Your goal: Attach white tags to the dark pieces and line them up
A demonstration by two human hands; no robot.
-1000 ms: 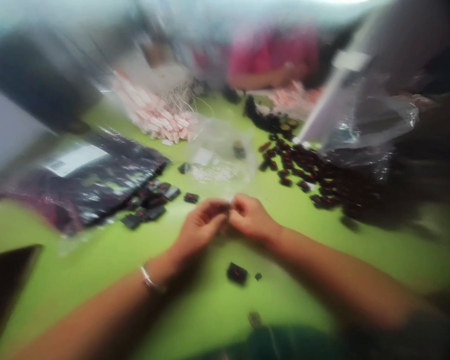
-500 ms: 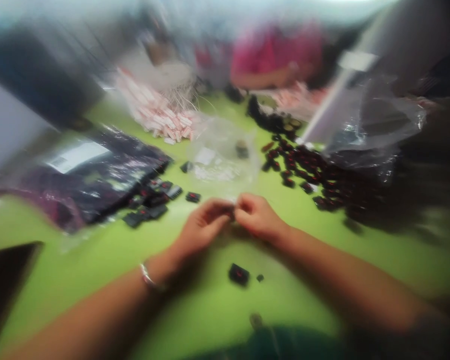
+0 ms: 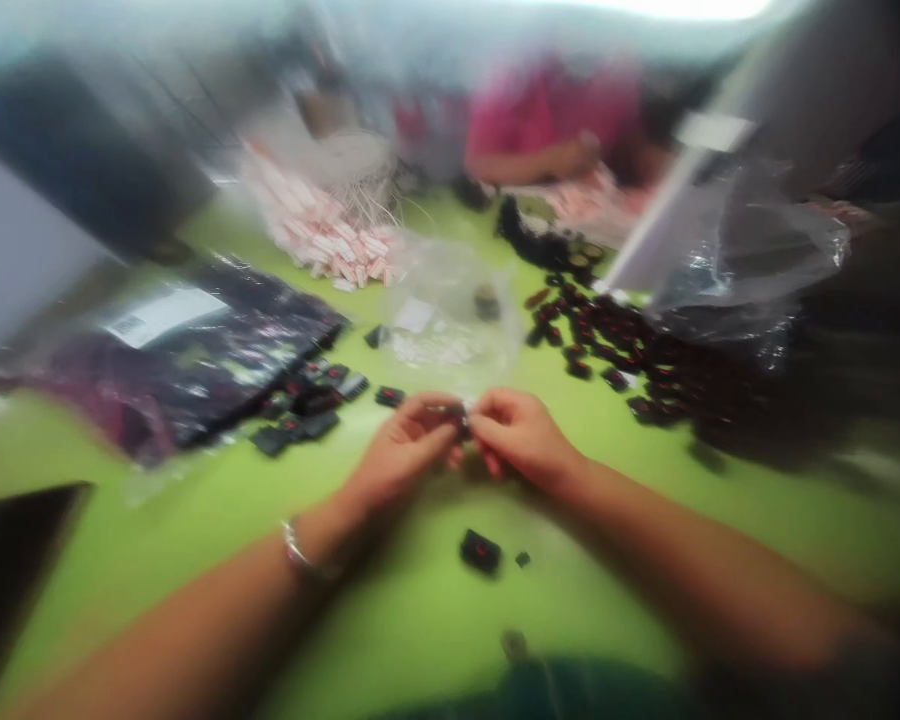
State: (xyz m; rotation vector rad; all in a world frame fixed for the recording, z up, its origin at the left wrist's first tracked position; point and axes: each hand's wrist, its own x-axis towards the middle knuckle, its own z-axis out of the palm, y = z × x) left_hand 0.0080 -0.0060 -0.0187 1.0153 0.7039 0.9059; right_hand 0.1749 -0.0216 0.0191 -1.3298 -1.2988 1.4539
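Green tabletop (image 3: 405, 620) beneath, left hand (image 3: 403, 446) pinches a dark piece (image 3: 462, 418), right hand (image 3: 526, 438) pinched against it.

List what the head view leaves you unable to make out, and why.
In the head view:
- Small dark piece between left hand and right hand: its shape, mostly covered by both.
- White label: its print, blurred.
- White bits in the clear bag: too small and blurred.
- Dark object, lower left: cut off by the picture's edge.
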